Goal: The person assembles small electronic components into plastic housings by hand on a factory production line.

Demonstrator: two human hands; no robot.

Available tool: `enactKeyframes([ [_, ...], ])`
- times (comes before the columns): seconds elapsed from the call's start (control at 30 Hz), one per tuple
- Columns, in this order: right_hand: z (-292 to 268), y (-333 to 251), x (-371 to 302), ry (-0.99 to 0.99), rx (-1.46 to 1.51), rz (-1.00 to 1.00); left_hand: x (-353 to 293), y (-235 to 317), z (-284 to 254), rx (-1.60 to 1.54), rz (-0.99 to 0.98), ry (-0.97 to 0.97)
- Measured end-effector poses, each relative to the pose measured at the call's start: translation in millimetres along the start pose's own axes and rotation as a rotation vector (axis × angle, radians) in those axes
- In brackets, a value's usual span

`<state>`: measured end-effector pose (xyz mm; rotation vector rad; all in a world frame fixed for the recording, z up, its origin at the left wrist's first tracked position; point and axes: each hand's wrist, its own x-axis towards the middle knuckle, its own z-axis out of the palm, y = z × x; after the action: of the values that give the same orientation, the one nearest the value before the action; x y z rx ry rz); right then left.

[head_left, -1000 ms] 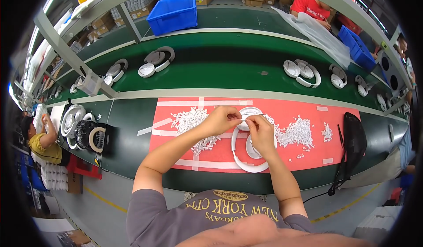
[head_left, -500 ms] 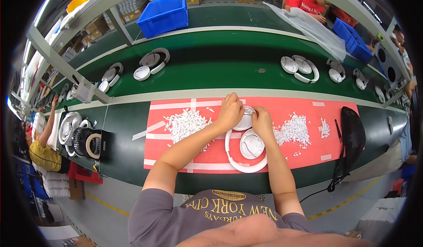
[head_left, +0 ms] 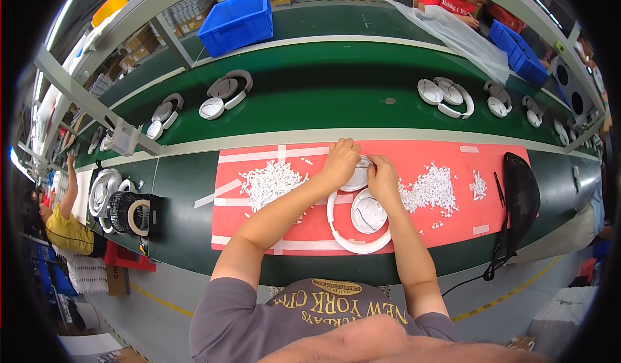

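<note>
A pair of white headphones lies on the red mat, its band curving toward me. My left hand grips the far ear cup from its left, fingers bent over the rim. On the cup's right side, my right hand holds the edge with curled fingers. Whether a small part sits between the fingertips is hidden. The nearer ear cup rests by my right wrist. A heap of small white plastic pieces is left of my left forearm, and another heap of white pieces lies right of my right hand.
Beyond the mat, a green conveyor belt carries several headphones. A black pouch lies at the mat's right edge. To the left stand a black mesh holder with a tape roll and more white headphones. A blue bin stands across the belt.
The headphones on the conveyor belt have shifted slightly to the right. Both my hands keep their hold on the far ear cup, with only slight finger movement.
</note>
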<state>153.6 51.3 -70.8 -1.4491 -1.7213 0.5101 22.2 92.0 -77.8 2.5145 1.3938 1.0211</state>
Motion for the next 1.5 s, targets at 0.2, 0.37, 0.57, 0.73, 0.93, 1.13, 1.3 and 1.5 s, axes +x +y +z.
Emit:
enactKeyframes([
  [0.2, -3, 4, -3, 0.024, -0.038, -0.003, 5, 0, 7, 0.228, 0.211, -0.111],
  [0.37, -21, 5, -4, -0.008, 0.009, 0.026, 16, -12, 2, 0.152, 0.319, -0.267],
  [0.57, -98, 39, -4, -0.112, -0.149, 0.016, 26, 4, -94, -0.049, -0.061, -0.631],
  [0.73, -98, 54, -10, -0.378, -0.253, -0.285, 10, -29, -128, -0.225, -0.118, -0.628],
  [0.93, -93, 42, 0, -0.527, -0.153, -0.22, -14, -44, -146, -0.382, -0.205, -0.53],
  [1.13, -111, -12, 12, -0.081, 0.492, 0.149, -30, -16, -140, -0.56, -0.357, -0.437],
  [1.3, -100, -87, 12, -0.174, 0.492, 0.126, -43, 10, -108, -0.516, -0.386, -0.21],
  [1.5, -73, -98, 13, -0.197, 0.204, 0.034, -43, 18, -88, -0.664, -0.485, -0.157],
])
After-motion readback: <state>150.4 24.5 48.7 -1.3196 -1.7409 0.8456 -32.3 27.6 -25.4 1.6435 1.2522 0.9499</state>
